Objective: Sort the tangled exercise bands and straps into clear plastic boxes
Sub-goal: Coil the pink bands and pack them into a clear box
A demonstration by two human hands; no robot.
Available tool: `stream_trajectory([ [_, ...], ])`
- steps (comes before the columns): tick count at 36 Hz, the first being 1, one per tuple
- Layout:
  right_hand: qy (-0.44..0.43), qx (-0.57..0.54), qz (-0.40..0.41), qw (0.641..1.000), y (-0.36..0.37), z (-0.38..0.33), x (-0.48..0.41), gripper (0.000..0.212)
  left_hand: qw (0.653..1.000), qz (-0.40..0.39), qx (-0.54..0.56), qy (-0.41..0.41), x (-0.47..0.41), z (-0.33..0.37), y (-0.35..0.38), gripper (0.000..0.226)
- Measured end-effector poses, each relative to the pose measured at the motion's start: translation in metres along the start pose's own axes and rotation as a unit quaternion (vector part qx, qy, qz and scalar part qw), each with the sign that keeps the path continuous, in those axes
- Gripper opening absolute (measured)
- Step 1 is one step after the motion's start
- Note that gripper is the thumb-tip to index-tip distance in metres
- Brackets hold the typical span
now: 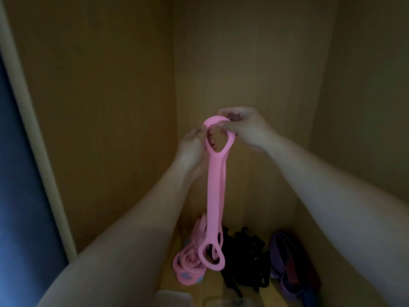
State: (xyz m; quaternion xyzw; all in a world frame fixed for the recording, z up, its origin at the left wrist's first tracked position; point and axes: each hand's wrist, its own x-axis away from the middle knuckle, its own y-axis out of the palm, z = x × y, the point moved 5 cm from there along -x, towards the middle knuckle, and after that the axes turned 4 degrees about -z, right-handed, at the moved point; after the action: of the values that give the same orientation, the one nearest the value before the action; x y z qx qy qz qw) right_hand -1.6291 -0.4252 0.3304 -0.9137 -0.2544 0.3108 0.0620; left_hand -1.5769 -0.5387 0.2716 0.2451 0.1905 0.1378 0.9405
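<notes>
In the head view, both hands held 1 pink band [215, 191] up inside a dim wooden cupboard. The right hand [245, 129] pinched the top of its upper loop. The left hand [192, 147] had its fingers curled into the same loop, so each grip was closed on the band. The band hung straight down, with its lower loops just in front of the pink pile [188, 264] on the cupboard floor [168, 282]. I could not tell if they were caught in it. Beside the pile lay black straps [243, 262] and, further right, purple bands [285, 260]. 2 clear boxes [174, 298] showed only at the bottom edge, blurred.

The risk, as I judged it: if the lower end was hooked in the pile, more lifting would drag other pink pieces up and into the black straps, and the tangle would get worse. The stretchy band could also slip from the pinch and fall back. The boxes were hardly in sight, so a blind drop could miss them.
</notes>
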Motion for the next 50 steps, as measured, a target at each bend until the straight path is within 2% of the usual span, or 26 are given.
stream_trajectory([
  [5,0.042,-0.111,0.007,0.993,0.000,0.001,0.007,0.022,0.999,-0.042,0.022,-0.012,0.005,-0.003,0.005,0.023],
  [9,0.059,-0.208,0.011,0.976,-0.001,0.000,0.012,0.021,0.995,-0.069,-0.066,0.032,0.007,-0.001,0.008,0.025],
  [12,0.071,-0.231,0.009,0.970,-0.004,-0.004,0.018,0.020,0.984,-0.089,-0.140,0.065,0.008,-0.001,0.009,0.029],
  [17,0.065,-0.236,0.043,0.969,-0.014,-0.008,0.028,0.016,0.982,-0.126,-0.118,0.074,0.013,-0.002,0.014,0.028],
  [21,0.056,-0.245,0.063,0.966,-0.016,-0.008,0.037,0.016,0.987,-0.161,-0.020,0.017,0.022,-0.016,0.022,0.028],
  [25,0.043,-0.243,0.097,0.964,-0.025,-0.011,0.046,0.016,0.968,-0.245,-0.038,-0.049,0.033,-0.037,0.026,0.034],
  [29,0.028,-0.297,0.133,0.945,-0.036,-0.007,0.053,0.016,0.943,-0.313,-0.070,-0.090,0.047,-0.051,0.033,0.030],
  [33,0.042,-0.271,0.118,0.954,-0.048,-0.007,0.056,0.013,0.938,-0.300,-0.144,-0.095,0.053,-0.059,0.040,0.028],
  [37,0.059,-0.249,0.081,0.963,-0.062,-0.012,0.050,0.012,0.910,-0.293,-0.290,-0.035,0.050,-0.054,0.049,0.025],
  [44,0.042,-0.221,0.059,0.972,-0.068,-0.024,0.044,0.016,0.954,-0.253,-0.152,-0.045,0.046,-0.057,0.061,0.029],
  [50,0.032,-0.240,0.103,0.965,-0.066,-0.017,0.041,0.018,0.959,-0.264,-0.093,-0.037,0.052,-0.060,0.078,0.021],
])
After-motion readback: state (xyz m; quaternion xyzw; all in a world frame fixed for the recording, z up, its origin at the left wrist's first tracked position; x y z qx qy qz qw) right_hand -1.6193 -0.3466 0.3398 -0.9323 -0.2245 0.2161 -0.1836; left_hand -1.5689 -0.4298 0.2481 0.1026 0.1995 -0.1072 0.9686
